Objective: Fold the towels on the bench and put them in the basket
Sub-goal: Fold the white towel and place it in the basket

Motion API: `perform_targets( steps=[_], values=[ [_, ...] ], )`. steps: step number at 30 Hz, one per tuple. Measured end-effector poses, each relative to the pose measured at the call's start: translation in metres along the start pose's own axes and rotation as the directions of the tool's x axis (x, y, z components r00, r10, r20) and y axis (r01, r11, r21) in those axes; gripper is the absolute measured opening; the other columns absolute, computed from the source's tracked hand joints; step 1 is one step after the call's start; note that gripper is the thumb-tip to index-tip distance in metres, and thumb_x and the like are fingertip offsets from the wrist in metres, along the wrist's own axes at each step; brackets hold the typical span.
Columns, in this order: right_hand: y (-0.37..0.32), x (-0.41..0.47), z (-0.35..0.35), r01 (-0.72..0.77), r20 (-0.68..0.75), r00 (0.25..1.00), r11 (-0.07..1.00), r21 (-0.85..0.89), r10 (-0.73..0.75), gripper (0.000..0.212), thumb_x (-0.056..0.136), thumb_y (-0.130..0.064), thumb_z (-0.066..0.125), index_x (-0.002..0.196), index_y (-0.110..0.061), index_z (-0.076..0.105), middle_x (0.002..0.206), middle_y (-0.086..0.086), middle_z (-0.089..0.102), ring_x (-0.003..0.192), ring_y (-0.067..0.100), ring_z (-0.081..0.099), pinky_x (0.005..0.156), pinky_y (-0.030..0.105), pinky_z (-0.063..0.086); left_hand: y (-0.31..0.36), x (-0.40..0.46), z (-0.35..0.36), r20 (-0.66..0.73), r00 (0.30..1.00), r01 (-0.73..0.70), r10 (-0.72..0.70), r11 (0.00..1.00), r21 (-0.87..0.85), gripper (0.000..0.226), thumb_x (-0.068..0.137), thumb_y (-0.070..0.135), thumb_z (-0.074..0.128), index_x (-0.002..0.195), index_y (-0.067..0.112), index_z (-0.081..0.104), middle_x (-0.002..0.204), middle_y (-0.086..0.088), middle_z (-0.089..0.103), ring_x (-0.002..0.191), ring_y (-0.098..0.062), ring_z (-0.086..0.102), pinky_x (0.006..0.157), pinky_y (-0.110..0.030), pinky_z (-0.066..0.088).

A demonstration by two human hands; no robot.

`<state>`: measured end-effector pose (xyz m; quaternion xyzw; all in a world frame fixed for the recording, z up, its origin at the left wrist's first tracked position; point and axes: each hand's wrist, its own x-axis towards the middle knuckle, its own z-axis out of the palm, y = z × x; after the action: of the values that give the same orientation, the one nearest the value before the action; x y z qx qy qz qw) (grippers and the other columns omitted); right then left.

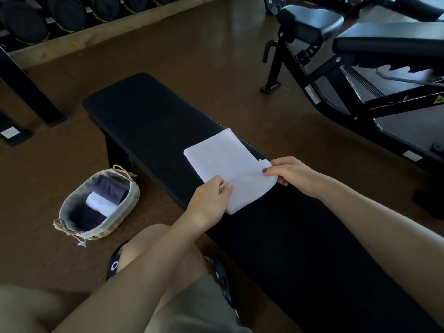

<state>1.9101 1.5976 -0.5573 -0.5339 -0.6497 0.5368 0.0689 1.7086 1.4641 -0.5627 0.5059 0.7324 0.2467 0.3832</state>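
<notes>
Both hands, left hand (211, 197) and right hand (292, 174), pinch the white towel's (225, 159) near edge on the bench (149, 121).

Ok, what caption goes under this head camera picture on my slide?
Both hands, left hand and right hand, pinch a white towel on the black padded bench.

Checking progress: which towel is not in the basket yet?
The white towel on the bench, pinched by both hands; the other white and dark ones already lie in the basket.
</notes>
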Motion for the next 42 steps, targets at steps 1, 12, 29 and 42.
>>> perform_targets(
  steps=[1, 12, 29, 42],
  values=[
    [-0.001, -0.001, -0.001, -0.003, 0.013, 1.000, 0.999, -0.051, 0.004, 0.031, 0.097, -0.022, 0.063, 0.067, -0.018, 0.058, 0.078, 0.005, 0.053, 0.076, 0.020, 0.049, 0.072, 0.035, 0.038, 0.000, -0.001, 0.001, -0.001, 1.000, 0.004, -0.004, 1.000, 0.008, 0.029, 0.108, 0.038, 0.043, 0.087, 0.020, 0.050, 0.083, 0.006, 0.054, 0.073, -0.009, 0.049, 0.061, -0.025, 0.035],
    [0.003, -0.015, -0.003, -0.020, 0.000, 1.000, 0.973, -0.229, 0.021, 0.038, 0.101, -0.038, 0.061, 0.073, -0.012, 0.054, 0.077, 0.003, 0.053, 0.074, 0.017, 0.053, 0.071, 0.032, 0.040, -0.005, -0.009, 0.010, 0.048, 0.999, -0.016, 0.012, 0.995, 0.096, 0.032, 0.107, 0.039, 0.045, 0.085, 0.018, 0.052, 0.083, 0.002, 0.056, 0.072, -0.012, 0.051, 0.061, -0.027, 0.037],
    [0.027, -0.012, 0.025, 0.127, -0.274, 0.917, 0.862, -0.491, -0.291, 0.022, 0.102, -0.023, 0.060, 0.086, -0.019, 0.045, 0.099, -0.002, 0.048, 0.073, 0.013, 0.050, 0.064, 0.022, 0.041, 0.004, 0.008, 0.008, -0.019, 1.000, 0.015, -0.008, 0.901, 0.433, 0.027, 0.105, 0.042, 0.045, 0.112, 0.015, 0.044, 0.091, -0.003, 0.059, 0.077, -0.022, 0.062, 0.063, -0.040, 0.051],
    [0.024, -0.008, 0.017, 0.515, 0.115, 0.696, 0.380, -0.769, -0.709, 0.019, 0.090, -0.001, 0.064, 0.100, -0.013, 0.075, 0.101, 0.001, 0.072, 0.095, 0.024, 0.067, 0.095, 0.042, 0.055, 0.015, -0.008, 0.016, 0.261, 0.849, -0.445, 0.459, 0.356, 0.822, 0.032, 0.100, 0.004, 0.047, 0.131, 0.011, 0.046, 0.130, -0.008, 0.049, 0.112, -0.023, 0.050, 0.073, -0.030, 0.038]
  ],
)
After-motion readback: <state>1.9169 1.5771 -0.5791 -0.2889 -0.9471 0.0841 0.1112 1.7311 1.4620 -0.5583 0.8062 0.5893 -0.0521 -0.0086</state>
